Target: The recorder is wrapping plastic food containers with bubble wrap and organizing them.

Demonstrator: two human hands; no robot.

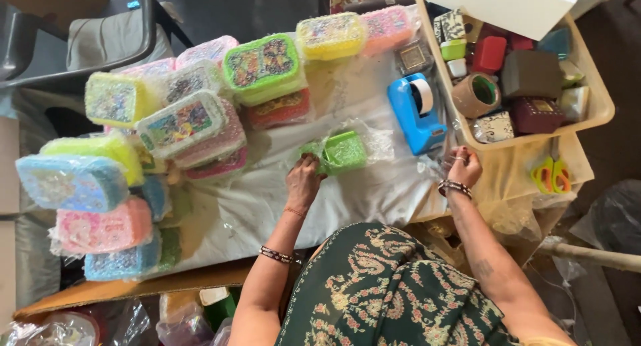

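The left hand [304, 179] grips the edge of a small green box [342, 152] in clear wrap, lying on the white cloth [267, 206]. The right hand [464, 166] is loosely curled, apparently empty, beside the blue tape dispenser [416, 112] and the cream basket [597, 106]. Wrapped colourful boxes [180, 122] are stacked to the left; yellow-green scissors [551, 176] lie right

Glossy clear film wrapped the small green plastic box [344, 152], which lay on a matt white cloth [267, 206] beside a smooth blue plastic tape dispenser [415, 114].
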